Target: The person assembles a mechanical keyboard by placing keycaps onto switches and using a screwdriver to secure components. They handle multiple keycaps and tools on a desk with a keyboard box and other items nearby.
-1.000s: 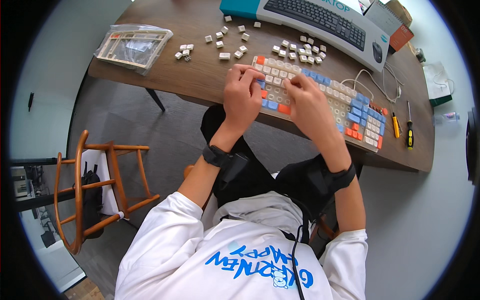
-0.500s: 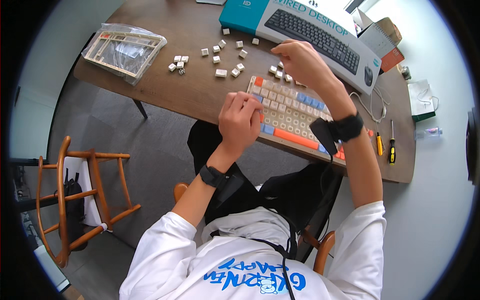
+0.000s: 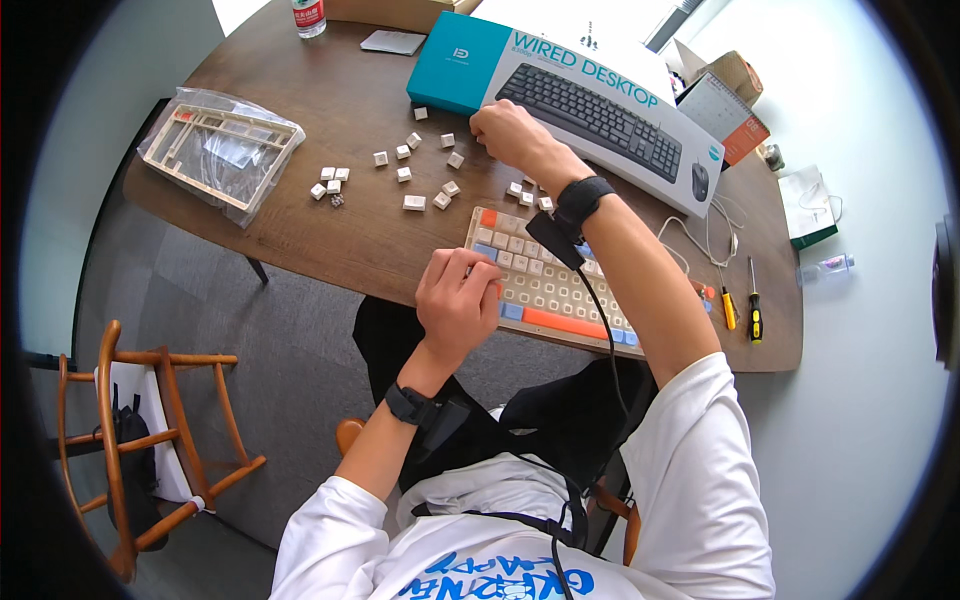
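A compact keyboard (image 3: 560,318) with cream, blue and orange keycaps lies along the table's near edge. Its middle rows show key positions without caps. My left hand (image 3: 455,305) is closed, its curled fingers on the keyboard's left end. Over the table, my right hand (image 3: 520,138) reaches to the front of the keyboard box. Its fingertips are pinched together at the tabletop and hide whatever is between them. Loose white keycaps (image 3: 404,174) lie scattered left of that hand, and more keycaps (image 3: 526,198) sit just behind the keyboard, partly under my right wrist.
The teal and white keyboard box (image 3: 465,65) stands at the back. At left lies a bagged cream keyboard frame (image 3: 215,150). A cable (image 3: 690,240), yellow cutter (image 3: 728,309) and screwdriver (image 3: 755,310) are at right. A bottle (image 3: 309,18) stands far left; a wooden chair (image 3: 165,440) is beyond the table.
My right hand has moved left and come down to where a single loose keycap lay by the box. My left hand stays at the keyboard's left end. The view has shifted, showing the bottle.
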The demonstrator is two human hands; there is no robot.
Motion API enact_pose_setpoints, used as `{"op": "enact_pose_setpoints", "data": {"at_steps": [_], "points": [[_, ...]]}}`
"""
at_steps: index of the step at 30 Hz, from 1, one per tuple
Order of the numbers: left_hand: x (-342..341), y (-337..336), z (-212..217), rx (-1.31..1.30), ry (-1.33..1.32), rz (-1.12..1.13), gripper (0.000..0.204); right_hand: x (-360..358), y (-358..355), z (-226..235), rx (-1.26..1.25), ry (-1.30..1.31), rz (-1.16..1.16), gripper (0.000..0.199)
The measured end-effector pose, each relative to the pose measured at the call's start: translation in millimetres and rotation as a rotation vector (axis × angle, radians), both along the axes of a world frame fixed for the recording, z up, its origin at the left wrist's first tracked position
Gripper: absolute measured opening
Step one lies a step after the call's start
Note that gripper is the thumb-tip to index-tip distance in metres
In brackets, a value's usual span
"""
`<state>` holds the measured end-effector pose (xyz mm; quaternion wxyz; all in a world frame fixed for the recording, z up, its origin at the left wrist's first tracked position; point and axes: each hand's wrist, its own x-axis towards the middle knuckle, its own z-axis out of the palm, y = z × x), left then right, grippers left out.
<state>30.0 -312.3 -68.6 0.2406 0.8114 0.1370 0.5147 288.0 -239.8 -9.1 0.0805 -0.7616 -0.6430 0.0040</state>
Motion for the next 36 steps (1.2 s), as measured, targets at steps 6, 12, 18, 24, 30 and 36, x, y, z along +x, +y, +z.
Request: {"op": "enact_pose_setpoints", "data": {"at_steps": [6, 12, 18, 24, 30, 36], "points": [[-0.5, -0.5, 2.5, 0.007, -0.014, -0.002, 0.011, -9.0, -35.8, 27.8, 0.178, 0.134, -0.009, 0.017], [0.4, -1.2, 3.7, 0.01, -0.019, 0.001, 0.012, -46.2, -130.3, 63.6, 0.355, 0.318, -0.034, 0.015], [2.2, 1.8, -4.0, 0.04, 0.004, 0.022, 0.01, -84.5, -207.4, 54.4, 0.355, 0.475, -0.154, 0.016], [2.8, 1.3, -7.0, 0.052, 0.006, 0.033, 0.011, -103.7, -226.6, 26.2, 0.41, 0.555, -0.212, 0.016], [2.2, 1.6, -5.3, 0.073, 0.022, 0.047, 0.011, -112.1, -223.5, 6.6, 0.438, 0.458, -0.172, 0.017], [0.5, -1.2, 0.6, 0.048, 0.039, 0.044, 0.011, -118.6, -223.6, 7.9, 0.454, 0.372, -0.177, 0.016]]}}
